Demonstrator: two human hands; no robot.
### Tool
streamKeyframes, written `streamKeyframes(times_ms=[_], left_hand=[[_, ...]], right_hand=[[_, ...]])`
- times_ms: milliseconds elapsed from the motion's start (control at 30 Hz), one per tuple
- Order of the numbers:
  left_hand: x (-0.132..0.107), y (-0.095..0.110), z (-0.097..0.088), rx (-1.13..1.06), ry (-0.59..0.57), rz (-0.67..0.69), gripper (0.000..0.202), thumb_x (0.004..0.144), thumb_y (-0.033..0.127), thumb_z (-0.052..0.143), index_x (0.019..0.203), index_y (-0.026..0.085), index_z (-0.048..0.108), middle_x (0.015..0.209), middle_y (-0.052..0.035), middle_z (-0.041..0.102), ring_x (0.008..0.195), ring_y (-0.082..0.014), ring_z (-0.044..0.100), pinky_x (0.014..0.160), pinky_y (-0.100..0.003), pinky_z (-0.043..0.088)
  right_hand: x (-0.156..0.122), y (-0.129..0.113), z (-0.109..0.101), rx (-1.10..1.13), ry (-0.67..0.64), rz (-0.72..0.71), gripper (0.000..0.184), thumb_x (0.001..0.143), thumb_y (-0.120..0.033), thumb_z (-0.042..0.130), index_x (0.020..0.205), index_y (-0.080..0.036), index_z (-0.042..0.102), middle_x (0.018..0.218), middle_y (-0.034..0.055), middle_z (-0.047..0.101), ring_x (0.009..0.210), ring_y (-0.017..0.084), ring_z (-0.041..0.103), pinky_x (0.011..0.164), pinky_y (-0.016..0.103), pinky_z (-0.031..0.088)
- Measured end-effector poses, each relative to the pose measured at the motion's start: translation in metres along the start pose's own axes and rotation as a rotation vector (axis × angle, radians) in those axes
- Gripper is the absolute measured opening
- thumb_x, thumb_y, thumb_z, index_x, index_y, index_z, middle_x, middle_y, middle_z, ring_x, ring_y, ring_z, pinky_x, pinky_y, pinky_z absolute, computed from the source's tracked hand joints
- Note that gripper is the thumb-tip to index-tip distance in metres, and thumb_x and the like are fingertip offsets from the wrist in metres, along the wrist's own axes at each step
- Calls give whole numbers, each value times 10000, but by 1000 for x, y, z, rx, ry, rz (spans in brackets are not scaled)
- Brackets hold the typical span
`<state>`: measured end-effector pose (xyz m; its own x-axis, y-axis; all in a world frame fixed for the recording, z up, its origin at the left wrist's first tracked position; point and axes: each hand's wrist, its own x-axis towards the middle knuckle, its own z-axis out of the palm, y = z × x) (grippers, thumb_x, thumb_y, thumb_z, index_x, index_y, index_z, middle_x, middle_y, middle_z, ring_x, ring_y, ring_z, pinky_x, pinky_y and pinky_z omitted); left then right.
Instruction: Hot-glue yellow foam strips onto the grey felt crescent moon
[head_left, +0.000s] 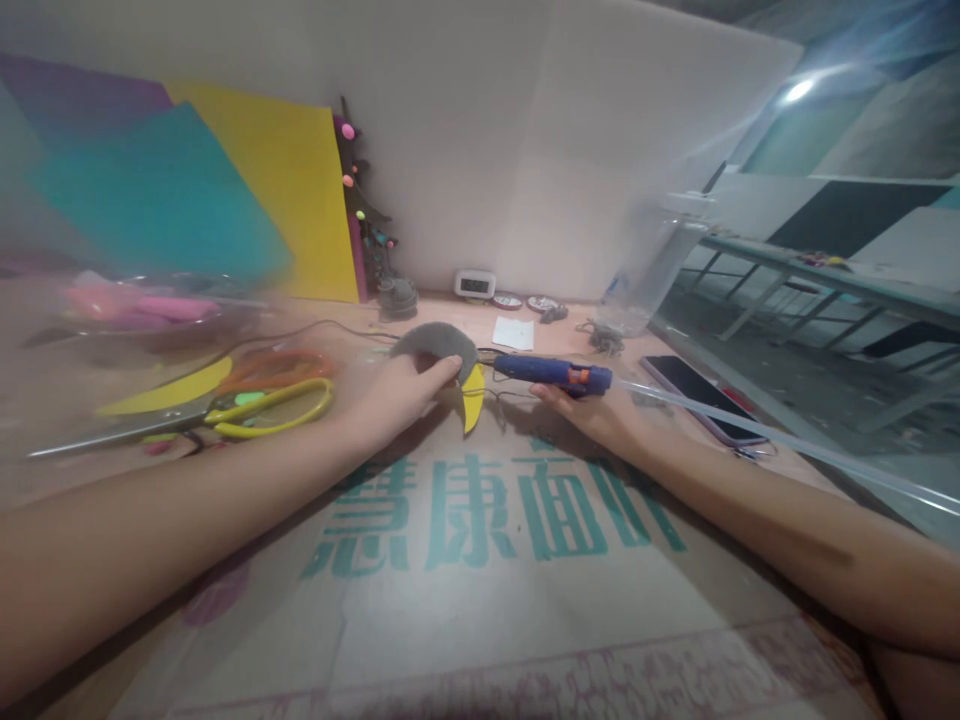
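My left hand (409, 385) is closed on a grey curved piece (435, 342), which looks like felt, with the thumb pressed on its top. A yellow pointed piece (472, 398) hangs below the grey one's right end. In my right hand (592, 410) is a blue hot glue gun (544, 370), its tip turned left toward the grey piece and almost at it. Out of the gun's back a long clear glue stick (750, 418) runs to the right. Thin dark wire or cord (499, 400) shows between the hands; what it joins is unclear.
Scissors with yellow and orange handles (285, 410) lie left, beside a yellow paper piece (172, 390). Farther back are a plastic bag of pink things (150, 305), a small digital clock (475, 286) and a white paper (513, 333). Right stand a clear bottle (645, 280) and a phone (701, 398).
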<state>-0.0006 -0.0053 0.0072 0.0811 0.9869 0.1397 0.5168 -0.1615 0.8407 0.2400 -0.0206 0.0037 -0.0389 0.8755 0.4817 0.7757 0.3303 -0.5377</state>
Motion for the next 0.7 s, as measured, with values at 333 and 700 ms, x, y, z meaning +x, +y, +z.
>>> streamKeyframes(times_ms=[333,700], left_hand=[[2,-2,2,39,32,7,453,815,582,469,772,178,669,731,-37,700,642,-201,610,561,-280,383],[1,-1,1,-12,-12,1,420,802,566,500,826,180,666,745,-23,698,679,-204,623,580,-276,406]], right_hand=[[3,-1,0,37,-37,-32,374,743,-555,670,919,-233,743,879,54,748,873,301,704,871,476,578],[1,1,-1,47,-60,-6,389,772,-565,636,904,-212,731,866,67,740,856,291,708,874,489,574]])
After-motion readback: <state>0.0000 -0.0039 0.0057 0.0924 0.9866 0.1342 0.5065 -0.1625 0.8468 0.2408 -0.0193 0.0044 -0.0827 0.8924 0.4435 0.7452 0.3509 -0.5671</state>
